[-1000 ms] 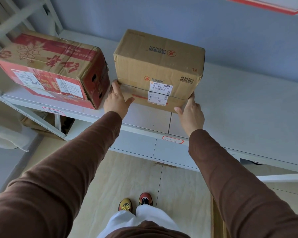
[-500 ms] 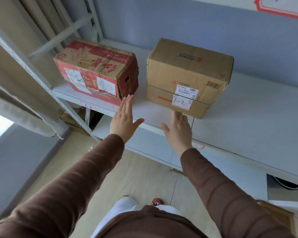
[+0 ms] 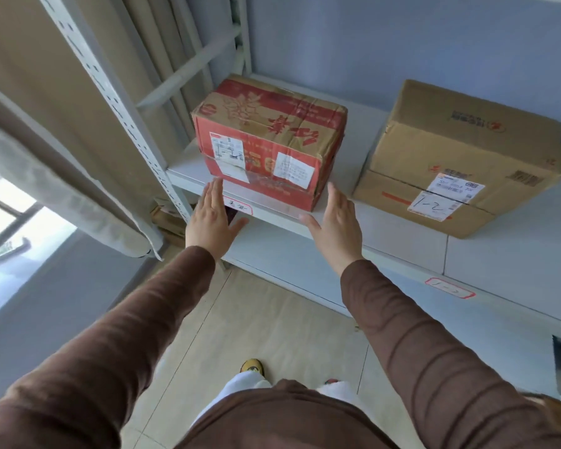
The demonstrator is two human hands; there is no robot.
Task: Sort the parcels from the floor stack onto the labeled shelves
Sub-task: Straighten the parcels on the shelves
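Beige floor tiles (image 3: pixel 266 322) lie nearest, under my view. Beyond them I see my left hand (image 3: pixel 212 222) and right hand (image 3: pixel 336 226) raised at 12 o'clock, fingers straight and together, thumbs spread, holding nothing. Both hover just before the red printed cardboard parcel (image 3: pixel 269 140), which sits on the white metal shelf (image 3: pixel 347 228) near its left end. At 2 o'clock, a plain brown cardboard parcel (image 3: pixel 463 157) marked "1-2" rests on that shelf, apart from the red one.
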